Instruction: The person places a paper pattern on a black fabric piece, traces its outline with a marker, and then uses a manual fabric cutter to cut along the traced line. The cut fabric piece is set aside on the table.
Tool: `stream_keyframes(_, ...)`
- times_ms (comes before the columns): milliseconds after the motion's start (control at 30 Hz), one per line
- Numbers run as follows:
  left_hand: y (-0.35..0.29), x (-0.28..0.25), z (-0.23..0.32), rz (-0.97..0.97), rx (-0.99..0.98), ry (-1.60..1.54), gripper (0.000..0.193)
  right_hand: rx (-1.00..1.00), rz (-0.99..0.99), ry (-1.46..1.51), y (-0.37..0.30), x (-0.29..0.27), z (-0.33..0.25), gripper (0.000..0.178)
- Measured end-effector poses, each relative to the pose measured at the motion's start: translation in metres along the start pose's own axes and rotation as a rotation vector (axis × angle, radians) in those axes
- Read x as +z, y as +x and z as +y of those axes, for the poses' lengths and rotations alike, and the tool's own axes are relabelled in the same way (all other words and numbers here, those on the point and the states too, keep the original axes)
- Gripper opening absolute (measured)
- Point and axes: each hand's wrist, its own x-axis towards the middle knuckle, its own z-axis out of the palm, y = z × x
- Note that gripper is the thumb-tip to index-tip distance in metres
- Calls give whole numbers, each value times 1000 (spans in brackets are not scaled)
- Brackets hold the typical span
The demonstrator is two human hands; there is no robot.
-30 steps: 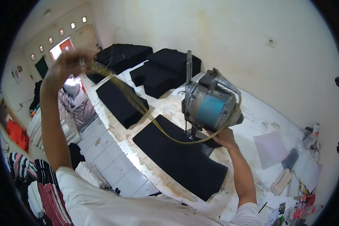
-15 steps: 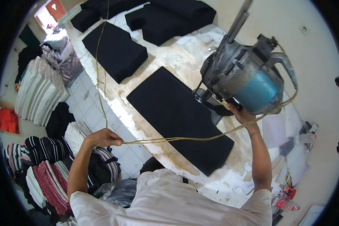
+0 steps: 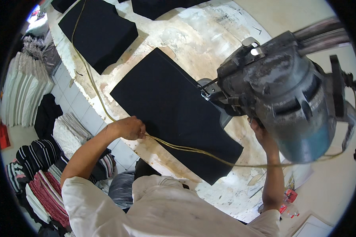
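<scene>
A black stack of fabric [image 3: 166,114] with cut edges lies on the worktable in front of me. The fabric cutting machine [image 3: 292,91], a grey motor body with a blue lower band, stands at the stack's right edge. Its foot [image 3: 225,117] and upright guide meet the cloth there. My right hand [image 3: 261,134] is closed on the handle below the motor, which hides part of the fingers. In my closed left hand [image 3: 129,128], over the stack's near left edge, is the yellowish power cable [image 3: 194,151]. From there it runs to the machine and away to the far left.
Another black fabric stack [image 3: 99,33] lies farther left on the table [image 3: 197,37], with more black pieces [image 3: 158,8] at the back. Folded fabrics [image 3: 51,189] and white bundles [image 3: 25,93] are piled on the tiled floor at left. Bottles [image 3: 289,207] stand at lower right.
My left hand has moved right with the cable, over the stack's edge. The cable sags lower in front of the machine. My view has shifted, and the machine appears larger and farther right.
</scene>
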Motion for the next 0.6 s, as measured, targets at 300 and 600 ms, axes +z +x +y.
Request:
stream_keyframes(300,112,-48,34,754,313,279,38,-223,99,-252,-19,5,55,46)
stream_keyframes(600,171,-21,34,862,350,396,59,-30,50,-105,-22,8,58,47)
